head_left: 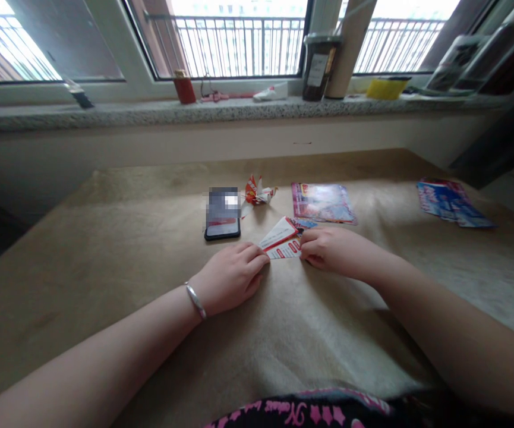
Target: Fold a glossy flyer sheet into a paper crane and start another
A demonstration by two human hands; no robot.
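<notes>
Between my hands lies a folded sheet of printed paper (283, 246), white with red and blue print, flat on the table. My left hand (236, 276), with a silver bangle at the wrist, has its fingers together on the paper's left corner. On the paper's right edge, the fingers of my right hand (323, 248) are curled and pinch it. Just beyond the paper stands a folded paper crane (258, 191) in red and white. A phone (222, 229) lies to the crane's left, its screen partly blurred.
A purple-pink printed leaflet (323, 202) lies behind my right hand. Several blue and red leaflets (453, 203) are fanned out at the table's right. Along the stone windowsill (150, 116) stand a red container (184, 87), a dark lidded jar (319, 68) and a yellow item (385, 88).
</notes>
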